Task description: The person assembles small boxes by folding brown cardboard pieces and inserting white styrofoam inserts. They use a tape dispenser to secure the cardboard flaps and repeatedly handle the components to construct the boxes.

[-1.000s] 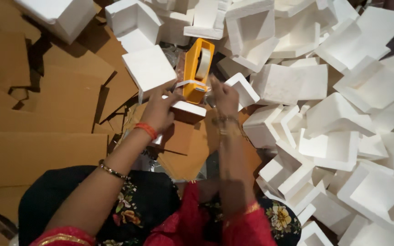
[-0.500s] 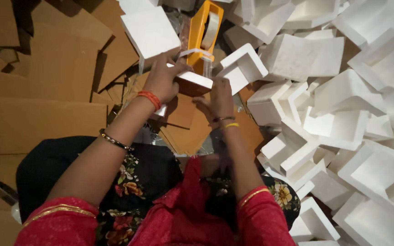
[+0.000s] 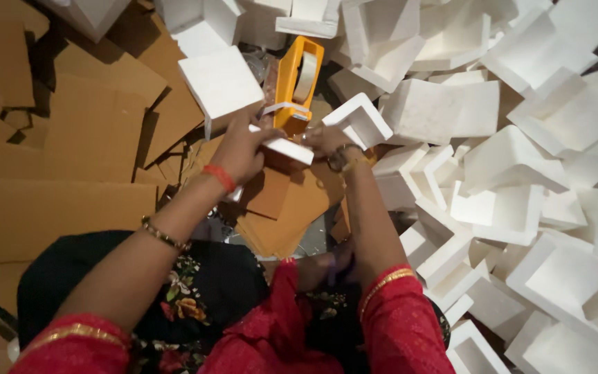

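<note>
the left hand (image 3: 242, 149) was clenched around the near end of a small white foam piece (image 3: 286, 147), fingers wrapped over its top edge so the piece lay flat and steady between both hands. the right hand (image 3: 323, 142) met it from the other side; its grip was partly hidden behind the foam, so i could not tell whether it was closed on the piece or only pressing against it. just beyond the hands stood an orange tape dispenser (image 3: 295, 83), upright, with a strip of pale tape (image 3: 278, 109) drawn down from it toward the foam, which probably explained why the piece was held so close under the dispenser's mouth. a second white foam corner (image 3: 358, 121) lay just beside the right hand, within easy reach. beneath the hands sat a loose stack of brown cardboard sheets (image 3: 282, 208), serving as a working surface over the lap. to the right spread a large heap of white foam blocks (image 3: 520, 173), tumbled at all angles, while flat cardboard panels (image 3: 57, 138) covered the floor to the left. a larger foam slab (image 3: 219, 83) leaned near the left hand.
</note>
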